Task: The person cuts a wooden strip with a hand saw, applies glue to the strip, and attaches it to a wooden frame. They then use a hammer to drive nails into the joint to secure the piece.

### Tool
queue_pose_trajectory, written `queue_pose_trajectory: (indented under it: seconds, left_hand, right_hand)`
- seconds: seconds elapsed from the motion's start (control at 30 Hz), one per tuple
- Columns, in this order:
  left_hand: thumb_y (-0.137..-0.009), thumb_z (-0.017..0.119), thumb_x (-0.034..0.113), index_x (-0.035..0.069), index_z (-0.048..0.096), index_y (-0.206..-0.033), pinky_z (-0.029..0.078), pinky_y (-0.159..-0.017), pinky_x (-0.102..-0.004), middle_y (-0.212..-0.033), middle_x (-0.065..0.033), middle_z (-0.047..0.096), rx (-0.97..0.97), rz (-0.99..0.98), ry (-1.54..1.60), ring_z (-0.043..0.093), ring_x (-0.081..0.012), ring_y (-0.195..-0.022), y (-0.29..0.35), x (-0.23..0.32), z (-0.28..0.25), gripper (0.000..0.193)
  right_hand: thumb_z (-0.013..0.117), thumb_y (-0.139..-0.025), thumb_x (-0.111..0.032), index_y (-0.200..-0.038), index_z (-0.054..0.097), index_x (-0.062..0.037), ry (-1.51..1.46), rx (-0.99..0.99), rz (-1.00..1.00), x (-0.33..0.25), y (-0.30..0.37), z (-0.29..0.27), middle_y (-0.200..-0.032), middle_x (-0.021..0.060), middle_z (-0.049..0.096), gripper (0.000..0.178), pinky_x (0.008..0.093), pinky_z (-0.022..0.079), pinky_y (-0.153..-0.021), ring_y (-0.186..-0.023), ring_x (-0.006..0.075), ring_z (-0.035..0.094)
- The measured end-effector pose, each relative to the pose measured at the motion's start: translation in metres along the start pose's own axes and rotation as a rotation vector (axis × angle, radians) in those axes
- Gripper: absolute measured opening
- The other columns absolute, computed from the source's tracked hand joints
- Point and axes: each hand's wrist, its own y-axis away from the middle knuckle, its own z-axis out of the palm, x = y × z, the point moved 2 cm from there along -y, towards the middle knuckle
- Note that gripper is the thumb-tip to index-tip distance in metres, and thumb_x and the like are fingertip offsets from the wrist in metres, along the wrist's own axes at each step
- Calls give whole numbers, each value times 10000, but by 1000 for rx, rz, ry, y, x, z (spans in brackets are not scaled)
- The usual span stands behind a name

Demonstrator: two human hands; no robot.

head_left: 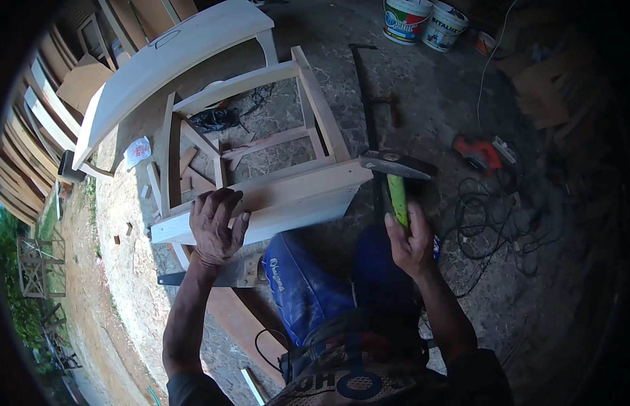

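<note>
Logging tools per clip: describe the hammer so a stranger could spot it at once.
Start at the pale wooden frame on the concrete floor. At its near right corner, the right hand grips the hammer. Its bright green handle and dark head set it apart from the orange power tool beyond.

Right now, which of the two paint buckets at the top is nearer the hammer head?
The left bucket, white with a green and blue label. The right bucket beside it sits farther right, away from the hammer held in the right hand.
</note>
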Motion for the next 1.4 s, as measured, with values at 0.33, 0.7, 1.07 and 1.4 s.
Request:
queue_pose_trajectory:
  seconds: [0.33,0.7,1.07,1.4]
  left_hand:
    - [-896,623,255,71,725,-1102,537,-897,-510,-1077,-215,725,-739,-966,718,682,-432,-1039,149,140,293,294]
    - [-949,565,340,58,716,-1156,538,-925,-529,-1107,-236,723,-830,-1132,339,684,-441,-1056,144,139,396,382]
    - [-1043,551,250,67,592,-1363,515,-824,-342,-986,-91,663,-556,-1018,1131,635,-189,-917,120,174,359,371]
    - [-1025,600,33,21,561,-1227,520,-872,-276,-1074,-97,710,-254,-837,1488,655,-125,-963,25,190,192,206]
  right_hand:
    - [602,-1027,-277,-1088,550,-96,-633,-21,1155,113,138,50,-670,-36,472,198,241,356,-376,-433,47,440]
    - [595,-1031,-299,-1104,563,-65,-640,-150,1291,135,124,41,-668,-22,489,248,265,394,-428,-480,68,472]
    - [586,-1035,-280,-1052,532,-89,-761,-11,1273,142,125,37,-657,-35,451,199,254,386,-410,-469,63,455]
    - [627,-1024,-320,-1093,536,-85,-808,64,1068,130,135,40,-631,-37,441,261,231,329,-341,-391,57,405]
